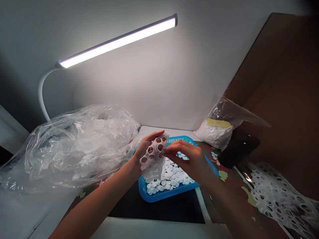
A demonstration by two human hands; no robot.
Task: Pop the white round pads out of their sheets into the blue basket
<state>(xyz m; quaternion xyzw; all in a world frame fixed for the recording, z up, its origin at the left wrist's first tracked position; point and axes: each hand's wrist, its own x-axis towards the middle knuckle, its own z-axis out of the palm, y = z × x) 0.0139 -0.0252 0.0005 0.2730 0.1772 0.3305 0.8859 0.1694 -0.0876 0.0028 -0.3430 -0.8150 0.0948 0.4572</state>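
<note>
A bent, tilted, translucent white plastic sheet with round holes (155, 153) is raised over the left side of loosely heaped small white round discs (173, 175).

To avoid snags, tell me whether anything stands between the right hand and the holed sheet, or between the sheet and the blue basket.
Nothing visible does. The right hand is at the edge of the holed sheet, which the left hand holds over the blue basket of white discs.
</note>
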